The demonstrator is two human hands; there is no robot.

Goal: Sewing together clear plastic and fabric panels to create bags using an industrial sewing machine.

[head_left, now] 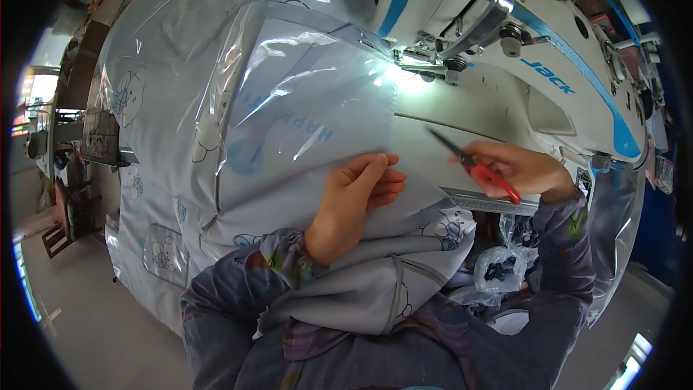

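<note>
My left hand (354,198) lies flat, fingers released, pinning the fabric (289,123); my right hand (516,170) grips red snips (480,167), blades toward the seam.

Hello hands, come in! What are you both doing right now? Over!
Left hand flat on pale blue printed fabric with clear plastic panel. Right hand holds red-handled thread snips. White sewing machine behind; nothing between.

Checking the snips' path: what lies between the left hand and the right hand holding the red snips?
In the head view, only pale printed fabric lies between the left hand and the right hand with the red snips; nothing else sits there.
</note>
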